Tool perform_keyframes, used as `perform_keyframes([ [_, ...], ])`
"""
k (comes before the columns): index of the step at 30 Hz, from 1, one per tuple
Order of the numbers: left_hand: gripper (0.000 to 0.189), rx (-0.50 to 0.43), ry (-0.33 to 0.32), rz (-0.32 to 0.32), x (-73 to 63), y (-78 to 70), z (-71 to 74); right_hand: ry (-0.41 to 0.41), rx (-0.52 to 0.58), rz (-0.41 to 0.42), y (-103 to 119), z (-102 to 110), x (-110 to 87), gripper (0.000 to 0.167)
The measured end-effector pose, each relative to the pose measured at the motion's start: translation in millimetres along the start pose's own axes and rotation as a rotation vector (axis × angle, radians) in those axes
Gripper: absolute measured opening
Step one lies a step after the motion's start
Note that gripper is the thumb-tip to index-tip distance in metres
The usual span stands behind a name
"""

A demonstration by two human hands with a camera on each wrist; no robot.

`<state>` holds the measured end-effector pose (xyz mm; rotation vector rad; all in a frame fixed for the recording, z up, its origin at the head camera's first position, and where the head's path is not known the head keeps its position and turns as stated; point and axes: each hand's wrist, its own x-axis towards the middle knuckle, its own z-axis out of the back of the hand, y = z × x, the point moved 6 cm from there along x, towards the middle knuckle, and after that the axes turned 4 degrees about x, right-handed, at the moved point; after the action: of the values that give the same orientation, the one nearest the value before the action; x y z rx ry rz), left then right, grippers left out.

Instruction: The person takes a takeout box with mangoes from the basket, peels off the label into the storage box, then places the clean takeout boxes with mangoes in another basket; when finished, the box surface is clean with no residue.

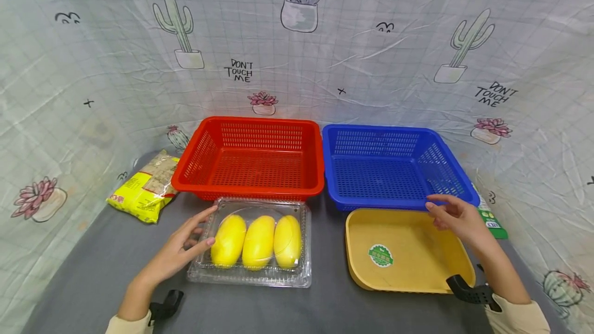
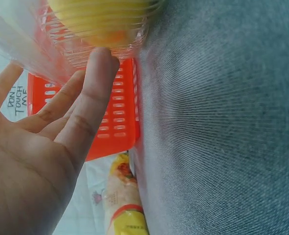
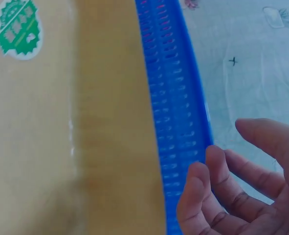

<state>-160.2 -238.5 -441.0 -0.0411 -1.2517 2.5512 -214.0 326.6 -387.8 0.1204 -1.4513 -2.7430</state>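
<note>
A clear plastic box (image 1: 303, 274) with three yellow mangoes (image 1: 258, 241) in it lies on the grey cloth. My left hand (image 1: 178, 249) is at the box's left side, fingers extended and thumb over its edge. In the left wrist view, the fingertips of that hand (image 2: 41, 142) come close to the ribbed plastic wall; whether they touch it I cannot tell. Over the back right of a yellow tray (image 1: 413, 244) hovers my right hand (image 1: 457, 218), beside the front rim of the blue basket (image 1: 380, 164). Its fingers are loosely bent and hold nothing.
Behind the box stands a red basket (image 1: 260, 164), side by side with the blue one. A yellow-and-clear food bag (image 1: 148, 187) leans at the far left. A green-and-white packet (image 1: 494, 223) shows partly behind the blue basket's right side. A patterned curtain (image 1: 343, 66) surrounds the table.
</note>
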Motion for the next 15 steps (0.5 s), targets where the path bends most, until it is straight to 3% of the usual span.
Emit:
perform_keyframes([
  [9, 0.067, -0.116, 0.024, 0.02, 2.0, 3.2, -2.2, 0.01, 0.049, -0.026, -13.3, 2.7, 3.9, 0.054],
  [15, 0.067, -0.23, 0.035, -0.019, 0.3, 3.1, -3.0, 0.001, 0.094, -0.017, -17.7, 6.4, 6.2, 0.051],
])
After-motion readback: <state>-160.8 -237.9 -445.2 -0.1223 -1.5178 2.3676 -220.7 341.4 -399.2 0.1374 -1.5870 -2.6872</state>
